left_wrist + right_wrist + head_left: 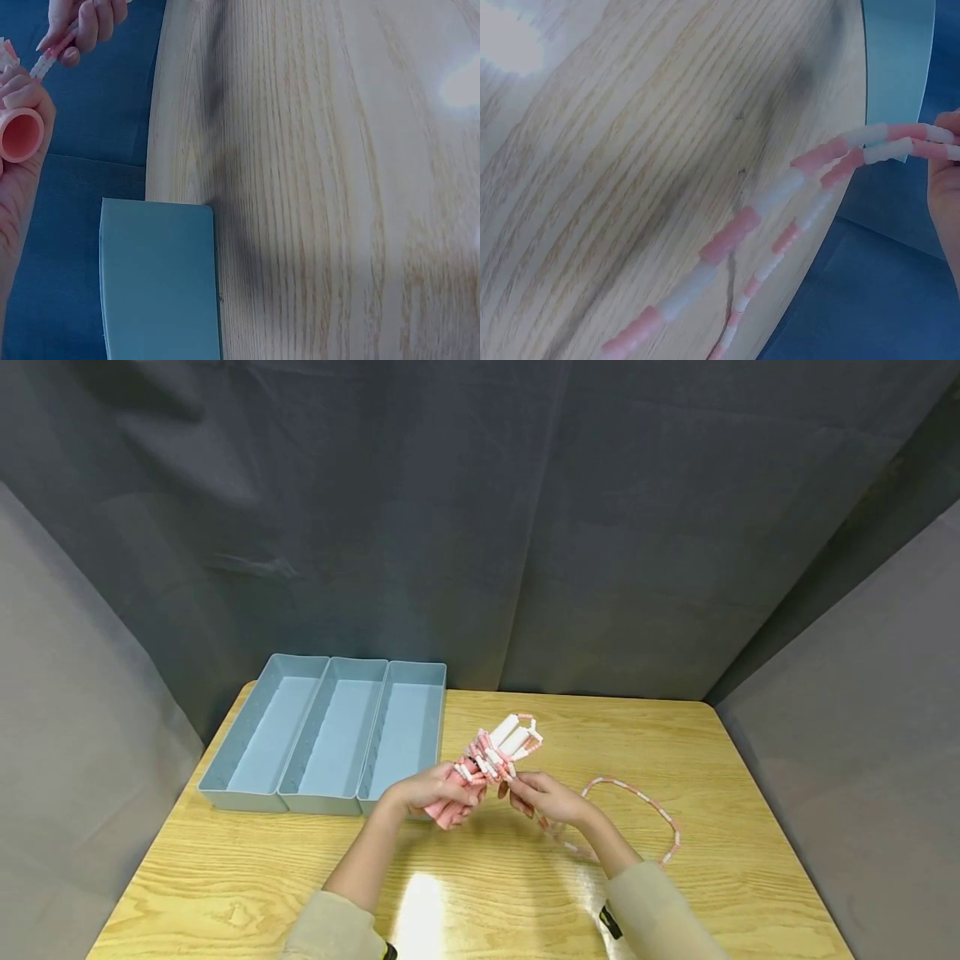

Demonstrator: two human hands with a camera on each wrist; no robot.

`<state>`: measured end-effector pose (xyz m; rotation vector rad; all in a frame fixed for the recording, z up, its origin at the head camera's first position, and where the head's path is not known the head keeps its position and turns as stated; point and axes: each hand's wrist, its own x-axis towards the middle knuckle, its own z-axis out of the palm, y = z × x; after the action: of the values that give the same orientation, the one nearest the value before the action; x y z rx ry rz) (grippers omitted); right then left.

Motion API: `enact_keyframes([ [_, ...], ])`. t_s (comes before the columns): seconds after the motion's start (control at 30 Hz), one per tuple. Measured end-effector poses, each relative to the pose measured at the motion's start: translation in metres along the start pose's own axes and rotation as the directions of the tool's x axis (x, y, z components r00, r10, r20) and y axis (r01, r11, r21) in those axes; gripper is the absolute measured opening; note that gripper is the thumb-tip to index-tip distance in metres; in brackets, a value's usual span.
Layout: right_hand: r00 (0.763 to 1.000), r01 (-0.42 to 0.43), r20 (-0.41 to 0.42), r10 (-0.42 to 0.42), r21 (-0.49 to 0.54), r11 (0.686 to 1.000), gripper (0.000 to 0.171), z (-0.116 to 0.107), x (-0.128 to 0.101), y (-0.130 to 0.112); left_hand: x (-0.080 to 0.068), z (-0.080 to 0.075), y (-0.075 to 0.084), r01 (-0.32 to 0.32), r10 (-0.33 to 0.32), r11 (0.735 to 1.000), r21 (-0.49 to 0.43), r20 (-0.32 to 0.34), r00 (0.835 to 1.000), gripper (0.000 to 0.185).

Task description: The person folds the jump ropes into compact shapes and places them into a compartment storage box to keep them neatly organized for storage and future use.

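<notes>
- My left hand [438,789] is curled round the pink lower part of the handles [514,741], held above the table [750,827] with their white ends tilted up and away from me.
- My right hand [551,797] pinches the beaded rope [491,762] between thumb and fingers, just beside the bundle; in the right wrist view two pink and white strands run to it.
- The rope's wraps sit bunched round the middle of the handles, a small bend of beads stands out past the white ends, and a loose loop [677,838] lies on the table to my right.
- I take the step in hand to be winding the rope round the handles, and I judge it partly done, since that loop is not yet wound.
- To do it well, I should grip the handles firmly enough that they stay side by side and don't twist as the rope pulls.
- Each turn should be snug but not hard; the beads look stiff, so a tight bend would probably spring back.
- I'd lay new turns next to the others, because a heap in one place could slide off the white ends.
- Both strands should feed together, or one may go slack and snag.
- The three blue trays [341,727] stand to my left, near my left hand, so I'd swing the rope clear of their rims.
</notes>
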<state>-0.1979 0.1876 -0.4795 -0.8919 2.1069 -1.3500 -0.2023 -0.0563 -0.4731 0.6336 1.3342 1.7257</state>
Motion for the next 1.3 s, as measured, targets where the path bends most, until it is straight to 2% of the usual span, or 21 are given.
enact_keyframes([
  [0.33, 0.999, -0.044, -0.017, 0.045, 0.007, 0.999, 0.028, 0.001, -0.005, 0.0, -0.001, 0.002, 0.004, -0.045, 0.045, 0.999, -0.009, -0.063, 0.997, 0.005],
  [0.5, 1.0, -0.022, 0.004, 0.022, 0.024, 0.999, 0.026, 0.001, -0.007, -0.003, -0.004, 0.008, 0.012, -0.076, 0.076, 0.997, -0.013, -0.055, 0.996, 0.006],
  [0.67, 1.0, -0.01, 0.024, 0.009, 0.019, 1.0, 0.024, 0.002, -0.007, -0.007, -0.001, 0.004, 0.007, -0.096, 0.094, 0.995, -0.027, -0.071, 0.993, 0.013],
  [0.87, 0.999, -0.017, 0.044, 0.017, -0.003, 1.0, 0.022, 0.002, -0.008, -0.014, 0.003, -0.003, -0.001, -0.1, 0.093, 0.993, -0.056, -0.116, 0.989, 0.011],
  [1.13, 0.998, -0.036, 0.043, 0.038, -0.043, 0.998, 0.021, 0.001, -0.011, -0.023, 0.003, -0.003, 0.001, -0.066, 0.059, 0.997, -0.027, -0.207, 0.977, 0.004],
  [1.3, 0.997, -0.073, 0.033, 0.075, -0.071, 0.995, 0.022, -0.001, -0.015, -0.033, 0.004, -0.003, 0.001, -0.055, 0.046, 0.998, -0.033, -0.232, 0.972, 0.005],
])
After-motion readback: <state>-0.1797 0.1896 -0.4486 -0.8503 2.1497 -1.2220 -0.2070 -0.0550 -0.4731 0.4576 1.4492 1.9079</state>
